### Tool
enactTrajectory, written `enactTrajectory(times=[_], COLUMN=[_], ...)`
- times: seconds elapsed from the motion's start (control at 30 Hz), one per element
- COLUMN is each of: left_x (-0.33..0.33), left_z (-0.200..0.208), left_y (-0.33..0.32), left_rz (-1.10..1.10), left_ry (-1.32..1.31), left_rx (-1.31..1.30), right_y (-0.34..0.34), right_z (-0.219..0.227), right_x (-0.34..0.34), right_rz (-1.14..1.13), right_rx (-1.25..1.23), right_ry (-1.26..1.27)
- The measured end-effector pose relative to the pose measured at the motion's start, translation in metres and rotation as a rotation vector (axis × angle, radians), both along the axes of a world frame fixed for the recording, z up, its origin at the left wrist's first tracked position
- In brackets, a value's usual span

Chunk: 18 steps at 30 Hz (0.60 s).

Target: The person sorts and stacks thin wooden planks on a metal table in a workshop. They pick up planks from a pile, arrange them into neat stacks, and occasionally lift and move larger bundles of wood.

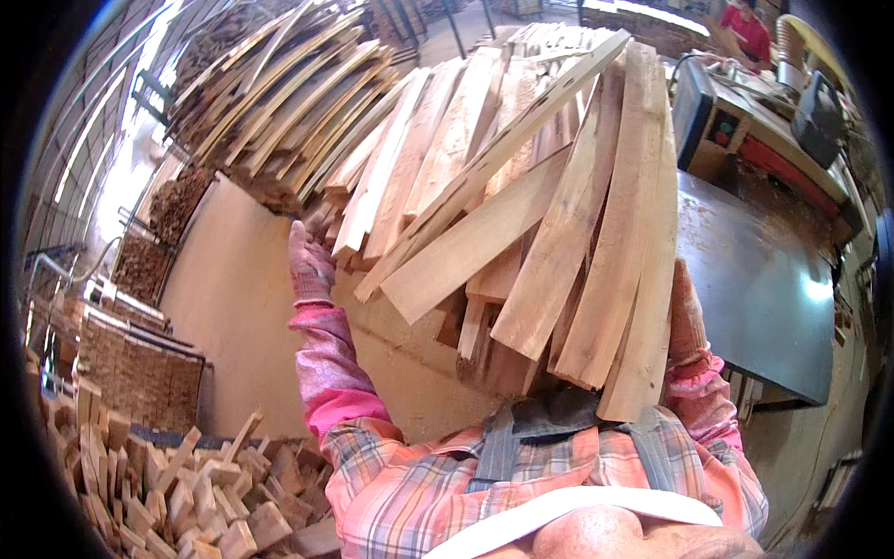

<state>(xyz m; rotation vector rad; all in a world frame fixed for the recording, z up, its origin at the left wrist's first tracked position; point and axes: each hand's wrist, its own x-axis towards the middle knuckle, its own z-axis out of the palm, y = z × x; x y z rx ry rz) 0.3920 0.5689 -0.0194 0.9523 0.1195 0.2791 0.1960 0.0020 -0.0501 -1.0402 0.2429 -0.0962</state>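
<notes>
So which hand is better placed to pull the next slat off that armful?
Probably the left. The left hand sits at the near ends of the loose top slats, fingers free. The right hand is pressed against the bundle's side, seemingly propping it beside the machine table.

Bright daylight from upper left, blown-out glare there, strong fisheye bending, dark vignetted corners.
</notes>
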Motion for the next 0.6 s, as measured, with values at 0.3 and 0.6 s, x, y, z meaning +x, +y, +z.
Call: enactTrajectory(times=[0.3,0.6], left_x=[0.103,0.047], left_z=[-0.004,0.014], left_y=[0.023,0.011], left_rz=[-0.238,-0.213], left_ry=[0.079,0.230], left_rx=[0.505,0.578], right_y=[0.007,-0.004], right_z=[0.018,-0.001], right_x=[-0.018,-0.002], right_rz=[0.111,0.033], right_rx=[0.297,0.234], right_ry=[0.005,-0.040])
